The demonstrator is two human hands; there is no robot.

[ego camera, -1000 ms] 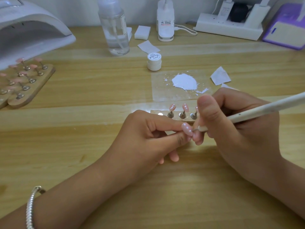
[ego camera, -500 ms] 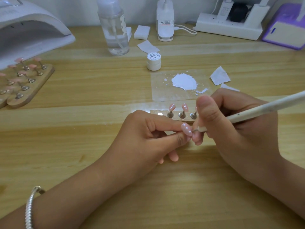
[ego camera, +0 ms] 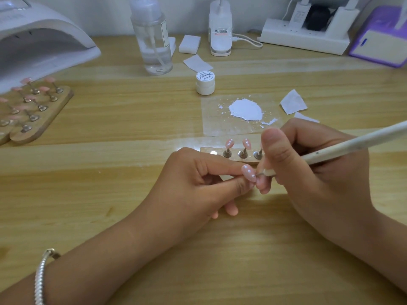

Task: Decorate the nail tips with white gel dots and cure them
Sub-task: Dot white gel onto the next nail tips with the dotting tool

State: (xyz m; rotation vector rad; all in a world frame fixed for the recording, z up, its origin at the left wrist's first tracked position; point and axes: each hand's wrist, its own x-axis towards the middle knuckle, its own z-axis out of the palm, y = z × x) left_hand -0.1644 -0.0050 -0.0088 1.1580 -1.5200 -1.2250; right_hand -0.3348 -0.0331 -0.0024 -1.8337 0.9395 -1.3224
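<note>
Left hand (ego camera: 193, 183) pinches nail tip (ego camera: 247, 172) face-up, steadying it; right hand (ego camera: 312, 172) grips dotting pen (ego camera: 343, 148) pencil-style, point at tip's edge. White gel puddle (ego camera: 245, 110) just behind, likely for quick reloads.

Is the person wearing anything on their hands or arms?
Just one thing: a silver, ribbed bracelet on the left wrist. The left hand and right hand have no gloves and no rings that show. Both forearms are bare, with no sleeves in view.
</note>
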